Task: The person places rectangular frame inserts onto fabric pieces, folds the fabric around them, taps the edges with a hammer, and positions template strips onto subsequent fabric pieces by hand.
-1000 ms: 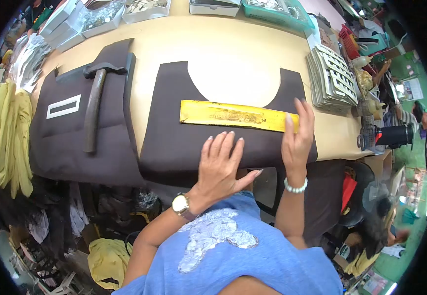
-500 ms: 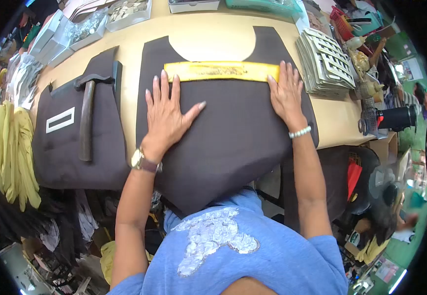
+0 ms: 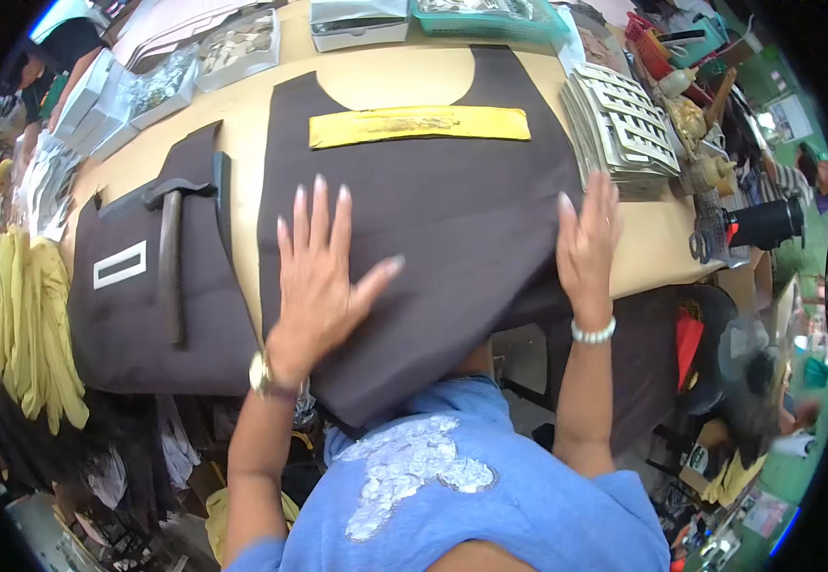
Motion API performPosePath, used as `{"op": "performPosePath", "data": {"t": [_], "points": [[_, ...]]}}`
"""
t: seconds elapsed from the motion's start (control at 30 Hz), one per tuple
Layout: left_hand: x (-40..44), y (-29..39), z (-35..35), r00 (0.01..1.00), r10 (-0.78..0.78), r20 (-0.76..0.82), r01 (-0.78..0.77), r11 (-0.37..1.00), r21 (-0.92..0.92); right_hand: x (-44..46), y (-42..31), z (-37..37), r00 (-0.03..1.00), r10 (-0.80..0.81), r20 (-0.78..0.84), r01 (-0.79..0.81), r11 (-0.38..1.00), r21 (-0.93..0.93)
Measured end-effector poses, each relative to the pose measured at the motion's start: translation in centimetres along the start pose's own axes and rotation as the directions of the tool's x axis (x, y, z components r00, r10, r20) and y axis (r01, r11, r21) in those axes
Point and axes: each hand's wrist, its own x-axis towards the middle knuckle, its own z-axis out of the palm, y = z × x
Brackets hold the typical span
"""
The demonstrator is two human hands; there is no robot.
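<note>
A dark brown fabric piece [image 3: 404, 219] with a curved cut-out at its far edge covers the middle of the table, its near part hanging over the edge. Across it, below the cut-out, lies a yellow strip [image 3: 419, 126] with dark smudges. My left hand [image 3: 318, 286] is on the fabric's left side, fingers spread and thumb out, below the strip and apart from it. At the fabric's right edge, my right hand [image 3: 588, 248] is open with fingers stretched out, turned partly sideways. Whether it touches the fabric I cannot tell. Both hands hold nothing.
A hammer [image 3: 172, 257] and a white rectangular frame [image 3: 120, 265] lie on another dark fabric piece [image 3: 128, 334] at left. Stacked pale cut-out panels [image 3: 623, 124] stand at right. Boxes of small parts [image 3: 237, 50] line the far edge. Yellow cloths [image 3: 23, 305] hang at left.
Both hands have left the yellow strip and drawn back toward me, the right one also moving outward. The strip stays on the fabric. The fabric's right side now appears folded or lifted inward.
</note>
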Motion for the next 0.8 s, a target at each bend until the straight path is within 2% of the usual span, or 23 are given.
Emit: {"op": "performPosePath", "data": {"t": [0.1, 0.2, 0.27, 0.3, 0.37, 0.4, 0.43, 0.47, 0.5, 0.53, 0.57, 0.6, 0.67, 0.7, 0.73, 0.8], "points": [[-4.4, 1.8, -0.5, 0.995, -0.030, 0.095, 0.033, 0.999, -0.024, -5.0, 2.4, -0.6, 0.967, 0.238, -0.090, -0.230, 0.969, 0.088], [-7.7, 0.8, 0.4, 0.972, -0.232, -0.040, 0.227, 0.968, -0.105, -8.4, 3.5, 0.6, 0.923, 0.350, -0.158, -0.359, 0.933, -0.031], [-9.0, -0.4, 1.0, 0.909, -0.344, -0.235, 0.324, 0.939, -0.119, -9.1, 3.8, 0.8, 0.917, 0.311, -0.251, -0.336, 0.940, -0.060], [-9.0, -0.3, 0.5, 0.872, -0.350, -0.342, 0.364, 0.931, -0.024, -9.3, 4.0, 0.5, 0.923, 0.280, -0.264, -0.305, 0.951, -0.058], [-9.7, -0.8, 0.3, 0.883, -0.370, -0.288, 0.412, 0.906, 0.097, -8.8, 4.4, 0.0, 0.920, 0.218, -0.325, -0.224, 0.974, 0.018], [-10.0, -1.1, 0.2, 0.883, -0.386, -0.267, 0.436, 0.886, 0.161, -8.4, 4.0, -0.7, 0.928, 0.249, -0.277, -0.246, 0.968, 0.048], [-9.7, -1.3, 0.9, 0.871, -0.334, -0.359, 0.405, 0.903, 0.143, -7.9, 3.7, -1.5, 0.937, 0.285, -0.204, -0.269, 0.958, 0.100], [-9.5, -1.2, 0.6, 0.882, -0.316, -0.349, 0.369, 0.924, 0.096, -7.4, 3.7, -1.9, 0.939, 0.316, -0.133, -0.297, 0.943, 0.148], [-9.2, -1.1, 0.5, 0.885, -0.323, -0.336, 0.352, 0.936, 0.027, -7.1, 4.1, -1.8, 0.949, 0.251, -0.188, -0.204, 0.949, 0.239], [-8.9, -0.9, 0.6, 0.889, -0.329, -0.319, 0.333, 0.942, -0.045, -6.8, 4.3, -1.7, 0.925, 0.353, -0.140, -0.245, 0.836, 0.491], [-8.5, -0.8, 0.7, 0.873, -0.292, -0.391, 0.281, 0.956, -0.085, -6.5, 4.6, -2.5, 0.918, 0.394, -0.048, -0.298, 0.765, 0.571], [-8.4, -0.6, 0.4, 0.835, -0.443, -0.328, 0.339, 0.882, -0.329, -6.1, 4.6, -3.6, 0.903, 0.427, 0.046, -0.356, 0.683, 0.638], [-8.1, -0.2, -0.6, 0.746, -0.659, -0.096, 0.395, 0.555, -0.732, -5.8, 5.5, -4.2, 0.911, 0.413, 0.016, -0.319, 0.680, 0.660], [-7.9, -0.6, -0.3, 0.751, -0.648, -0.130, 0.268, 0.479, -0.836, -5.7, 5.9, -4.1, 0.911, 0.413, 0.027, -0.309, 0.637, 0.706], [-8.1, -1.2, -0.4, 0.760, -0.641, -0.105, 0.287, 0.477, -0.831, -5.7, 6.2, -3.9, 0.910, 0.412, 0.038, -0.298, 0.591, 0.750], [-7.9, -0.9, -0.8, 0.718, -0.683, -0.136, 0.378, 0.546, -0.748, -6.1, 6.7, -3.4, 0.900, 0.436, 0.024, -0.345, 0.675, 0.652]]}}
